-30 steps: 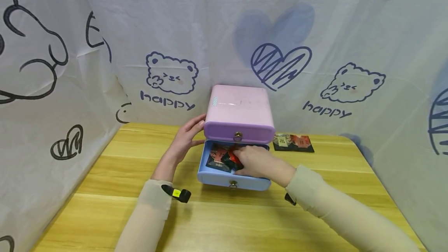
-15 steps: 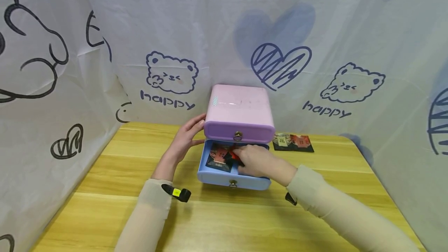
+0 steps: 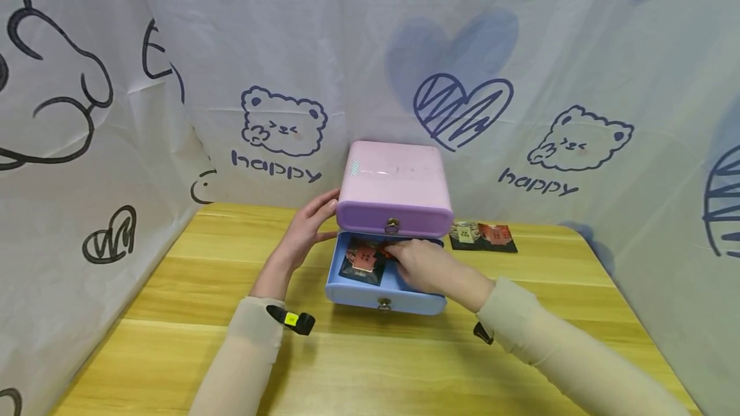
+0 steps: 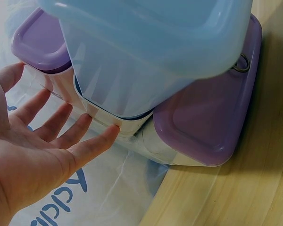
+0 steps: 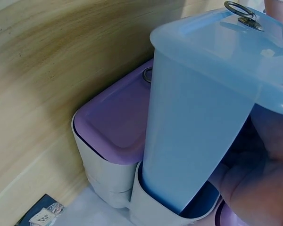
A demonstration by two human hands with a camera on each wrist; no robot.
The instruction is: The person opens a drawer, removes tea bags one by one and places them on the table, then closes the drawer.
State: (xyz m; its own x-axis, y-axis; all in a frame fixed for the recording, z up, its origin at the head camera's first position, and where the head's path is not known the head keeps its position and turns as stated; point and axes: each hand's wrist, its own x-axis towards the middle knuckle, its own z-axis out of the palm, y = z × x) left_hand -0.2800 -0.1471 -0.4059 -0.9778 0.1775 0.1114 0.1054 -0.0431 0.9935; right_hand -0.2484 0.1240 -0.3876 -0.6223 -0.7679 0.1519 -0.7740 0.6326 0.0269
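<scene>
A small drawer unit point(image 3: 399, 175) with a pink top stands against the backdrop. Its light-blue drawer point(image 3: 355, 294) is pulled out below a shut purple drawer point(image 3: 370, 218). Another purple drawer point(image 5: 115, 120) shows beneath it in the right wrist view. My left hand point(image 4: 52, 141) touches the unit's side with spread fingertips. Inside the blue drawer, my right hand point(image 3: 428, 267) holds a dark packet with red point(image 3: 386, 251), mostly hidden by the fingers. A flat black packet with a red label point(image 3: 363, 260) lies at the drawer's left side.
Two black packets, one with a pale label point(image 3: 465, 234) and one with a red label point(image 3: 495, 236), lie on the wooden table point(image 3: 370, 364) right of the unit. A printed sheet point(image 3: 370, 50) hangs close behind.
The dark-and-red packet under my right fingers has shifted back and right, uncovering more of the packet at the drawer's left. The left hand stays put.
</scene>
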